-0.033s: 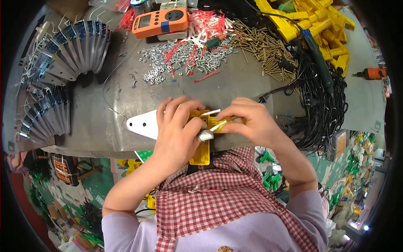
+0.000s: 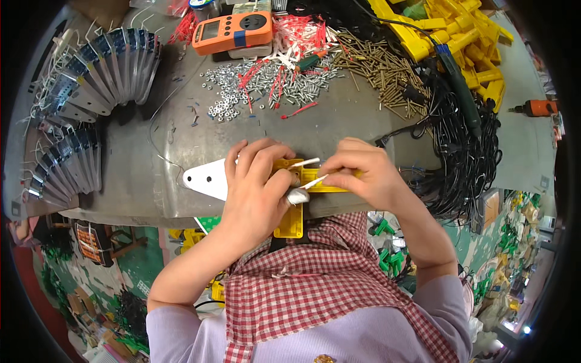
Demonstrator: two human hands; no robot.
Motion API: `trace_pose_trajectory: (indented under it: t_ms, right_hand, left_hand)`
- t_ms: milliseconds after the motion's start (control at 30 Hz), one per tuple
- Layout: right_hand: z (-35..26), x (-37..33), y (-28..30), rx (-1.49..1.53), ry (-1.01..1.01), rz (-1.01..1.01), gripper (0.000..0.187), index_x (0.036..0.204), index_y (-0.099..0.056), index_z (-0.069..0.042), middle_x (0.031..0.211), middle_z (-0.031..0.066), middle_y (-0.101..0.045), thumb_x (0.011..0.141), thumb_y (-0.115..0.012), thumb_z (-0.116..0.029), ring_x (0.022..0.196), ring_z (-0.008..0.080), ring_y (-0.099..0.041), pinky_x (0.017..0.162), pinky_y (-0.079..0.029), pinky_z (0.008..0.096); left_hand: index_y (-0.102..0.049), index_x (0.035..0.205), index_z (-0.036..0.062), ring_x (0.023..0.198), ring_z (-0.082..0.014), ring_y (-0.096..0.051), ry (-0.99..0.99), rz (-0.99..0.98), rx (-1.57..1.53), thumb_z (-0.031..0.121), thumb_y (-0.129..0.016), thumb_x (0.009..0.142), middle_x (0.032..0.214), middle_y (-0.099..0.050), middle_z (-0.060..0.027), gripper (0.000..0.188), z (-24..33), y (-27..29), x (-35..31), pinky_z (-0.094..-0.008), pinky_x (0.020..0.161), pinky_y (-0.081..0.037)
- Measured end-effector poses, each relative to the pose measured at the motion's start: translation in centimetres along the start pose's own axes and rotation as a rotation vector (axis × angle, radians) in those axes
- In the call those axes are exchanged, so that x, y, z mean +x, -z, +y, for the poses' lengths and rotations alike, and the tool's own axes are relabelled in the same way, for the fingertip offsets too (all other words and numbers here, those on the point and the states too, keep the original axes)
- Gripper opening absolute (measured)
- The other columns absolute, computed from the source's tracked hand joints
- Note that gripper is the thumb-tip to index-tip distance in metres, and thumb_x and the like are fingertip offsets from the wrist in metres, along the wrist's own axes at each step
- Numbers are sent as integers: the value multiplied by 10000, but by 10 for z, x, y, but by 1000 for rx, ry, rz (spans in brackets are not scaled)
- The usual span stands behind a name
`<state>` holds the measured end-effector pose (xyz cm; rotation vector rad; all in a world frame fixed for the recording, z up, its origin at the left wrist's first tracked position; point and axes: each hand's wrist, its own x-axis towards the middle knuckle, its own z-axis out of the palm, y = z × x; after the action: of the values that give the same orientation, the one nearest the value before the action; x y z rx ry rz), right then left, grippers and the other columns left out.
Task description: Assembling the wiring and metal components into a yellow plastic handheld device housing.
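My left hand is closed over a yellow plastic housing and the wide end of a white tapered plate with dark holes. White wrapping covers one of its fingertips. From the housing's middle stick out two thin white sleeves, an upper one and a lower one. The lower sleeve's outer end is pinched between thumb and forefinger of my right hand. Below that pinch, the housing's yellow arm points right. My left hand hides where the plate meets the housing.
Loose nuts and screws, brass-coloured bolts and an orange multimeter lie at the back. Bundled black cables and yellow parts fill the right. Rows of clear-sided panels stand left. The table's near edge runs before me.
My right hand has shifted slightly right, its fingertips now at the lower sleeve's end, and more of the yellow arm shows. My left hand holds its place.
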<state>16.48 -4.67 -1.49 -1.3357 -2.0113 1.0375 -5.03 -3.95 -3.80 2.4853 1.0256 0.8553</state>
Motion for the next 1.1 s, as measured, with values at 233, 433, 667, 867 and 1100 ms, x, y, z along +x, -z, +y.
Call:
trace_pose_trajectory:
  t_ms: [233,433,667,867,1100]
  right_hand:
    - [5,1,-8,-180,38,104,194,883,-662,-40,689,87,-542,795,-661,-213,735,271,-564,685,-457,350]
    - [20,18,-10,-189,59,139,208,925,-643,-28,806,147,-563,814,-635,-204,773,322,-563,698,-459,397]
    - [68,118,27,-788,426,430,251,1029,-568,-70,973,94,-609,784,-514,-93,987,284,-544,846,-419,410]
    - [71,125,26,-830,493,477,214,979,-599,-123,933,84,-586,781,-520,-109,951,271,-576,822,-461,387]
    - [2,57,30,-117,449,459,239,1034,-464,-3,824,129,-467,796,-453,8,719,242,-495,658,-432,351]
  left_hand:
    - [-590,902,122,1093,-274,-485,-16,19,196,155,-655,665,1107,-540,-54,248,5,-7,-20,-514,967,-281]
    - [-561,894,102,973,-168,-561,-86,-58,324,140,-564,731,956,-576,-23,168,10,-8,-25,-508,994,-261]
    - [-527,874,60,806,-219,-592,-79,-172,148,28,-650,661,862,-603,-46,248,6,-8,-7,-458,974,-327]
    - [-498,957,33,770,-260,-608,78,-80,40,-39,-669,656,835,-648,-75,353,6,-11,4,-413,875,-345]
    - [-504,1008,35,799,-237,-611,86,-84,164,-23,-663,671,881,-651,-73,377,3,-16,5,-410,882,-336]
